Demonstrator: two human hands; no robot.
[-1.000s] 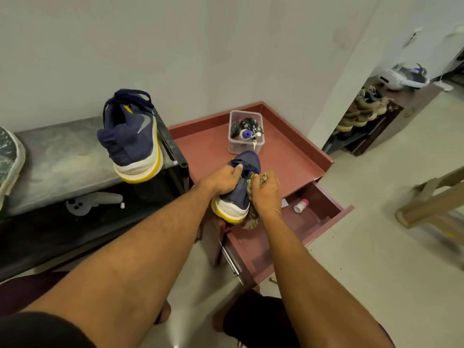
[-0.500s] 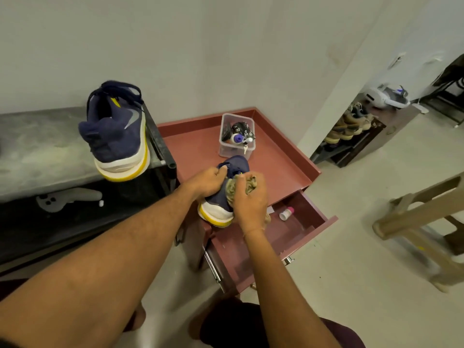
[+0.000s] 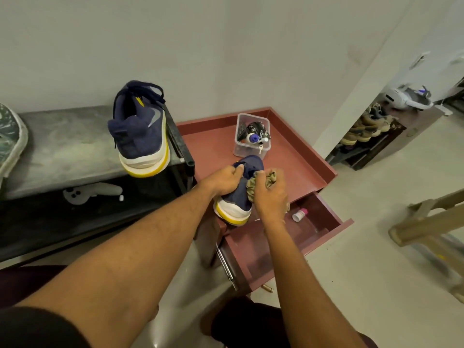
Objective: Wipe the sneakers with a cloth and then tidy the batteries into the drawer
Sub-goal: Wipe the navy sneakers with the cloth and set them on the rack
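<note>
Gripping a navy sneaker (image 3: 237, 197) by its collar, the left hand (image 3: 226, 180) holds it on the front edge of the red cabinet (image 3: 301, 162). The right hand (image 3: 272, 199) is closed round a bunched tan cloth (image 3: 271, 177), pressed to the shoe's side. The second sneaker (image 3: 140, 136) sits on the grey bench (image 3: 62, 146), well apart. The drawer (image 3: 326, 222) below stands open, a small bottle (image 3: 299, 214) lying inside.

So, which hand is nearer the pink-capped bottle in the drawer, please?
Right. The right hand, holding the cloth, is just left of the bottle; the left hand grips the sneaker farther left.
</note>
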